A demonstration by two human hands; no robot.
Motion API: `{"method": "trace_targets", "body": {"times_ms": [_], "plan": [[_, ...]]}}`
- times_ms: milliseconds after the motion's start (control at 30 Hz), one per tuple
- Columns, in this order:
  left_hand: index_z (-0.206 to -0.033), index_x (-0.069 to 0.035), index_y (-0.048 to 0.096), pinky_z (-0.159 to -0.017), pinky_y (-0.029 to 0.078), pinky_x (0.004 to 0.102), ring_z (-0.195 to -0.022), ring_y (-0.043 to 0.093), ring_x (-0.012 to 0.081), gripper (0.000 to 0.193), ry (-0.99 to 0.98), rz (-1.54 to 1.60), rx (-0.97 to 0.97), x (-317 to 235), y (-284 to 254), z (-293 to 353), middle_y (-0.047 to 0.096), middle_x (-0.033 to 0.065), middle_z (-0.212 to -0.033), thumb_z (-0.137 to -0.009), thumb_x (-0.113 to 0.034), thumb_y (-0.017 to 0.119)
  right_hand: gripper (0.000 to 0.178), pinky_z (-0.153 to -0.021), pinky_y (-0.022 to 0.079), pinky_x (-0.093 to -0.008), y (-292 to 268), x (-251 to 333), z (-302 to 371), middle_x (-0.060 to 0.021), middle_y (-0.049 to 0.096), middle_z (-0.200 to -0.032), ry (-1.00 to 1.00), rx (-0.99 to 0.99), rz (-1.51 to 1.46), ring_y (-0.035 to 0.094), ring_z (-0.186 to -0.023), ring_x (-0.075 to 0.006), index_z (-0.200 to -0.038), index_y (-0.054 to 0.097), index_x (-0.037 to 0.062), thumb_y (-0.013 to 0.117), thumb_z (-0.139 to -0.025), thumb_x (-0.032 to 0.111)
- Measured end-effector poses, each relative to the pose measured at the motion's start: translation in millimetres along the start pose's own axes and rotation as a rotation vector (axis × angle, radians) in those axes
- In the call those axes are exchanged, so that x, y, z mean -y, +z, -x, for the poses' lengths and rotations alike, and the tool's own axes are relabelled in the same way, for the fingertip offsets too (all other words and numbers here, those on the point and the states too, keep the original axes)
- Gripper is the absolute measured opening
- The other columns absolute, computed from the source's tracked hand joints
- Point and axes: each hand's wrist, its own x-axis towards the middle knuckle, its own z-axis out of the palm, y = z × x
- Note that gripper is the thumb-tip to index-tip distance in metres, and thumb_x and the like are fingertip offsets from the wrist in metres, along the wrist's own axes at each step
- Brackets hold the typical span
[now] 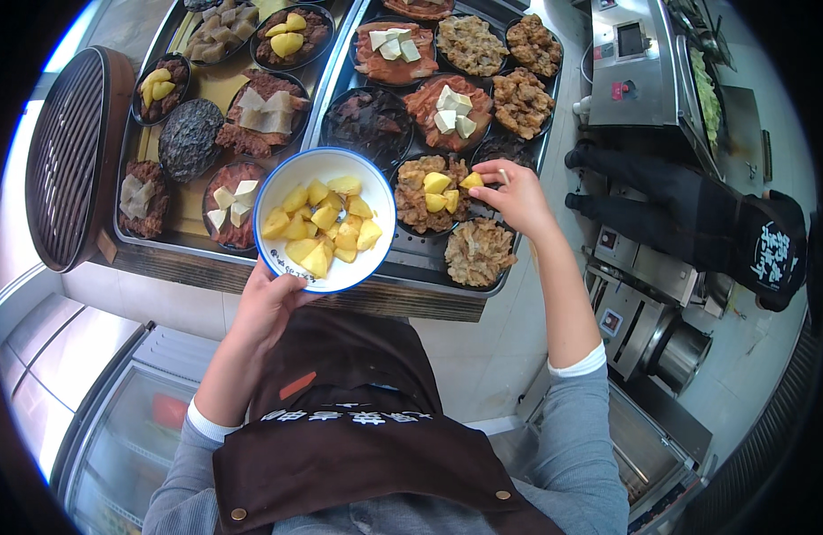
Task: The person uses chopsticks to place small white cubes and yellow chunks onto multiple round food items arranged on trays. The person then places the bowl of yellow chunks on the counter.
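"Where is the chunk?"

"The yellow, wedge-shaped, potato-like chunk is pinched between thumb and fingertips of the right hand, at the edge of a craggy brown food pile."

"How would it handle?"

"Light, probably soft and a bit slick; I'd hold its flat sides gently, since squeezing could crumble it."

"And the left hand?"

"Gripping the near rim of a round white bowl with a blue edge; its underside fingers are hidden. The bowl looks smooth, stiff and heavier, loaded with glossy, angular yellow chunks."
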Motion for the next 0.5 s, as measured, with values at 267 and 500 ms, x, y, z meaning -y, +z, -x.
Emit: {"method": "trace_targets", "body": {"times_ms": [267,500], "plan": [[-0.132,-0.001,0.037,-0.079,0.059,0.0369,-0.104,0.064,0.0258,0.055,-0.029,-0.011,-0.041,4,-2,3,0.057,0.0157,-0.123,-0.08,0.005,0.053,0.031,-0.08,0.051,-0.0337,19,-6,-16,-0.0122,0.071,-0.096,-0.053,0.098,0.149,0.067,-0.086,-0.0254,-0.109,0.07,0.0085,0.076,-0.079,0.015],[-0.133,-0.002,0.037,-0.079,0.059,0.0368,-0.102,0.065,0.0252,0.055,-0.037,-0.013,-0.035,6,0,3,0.057,0.0147,-0.123,-0.081,0.005,0.053,0.032,-0.083,0.051,-0.0339,19,-4,-6,-0.0137,0.07,-0.102,-0.102,0.067,0.271,0.067,-0.091,-0.026,-0.111,0.069,0.0062,0.074,-0.08,0.014]]}}
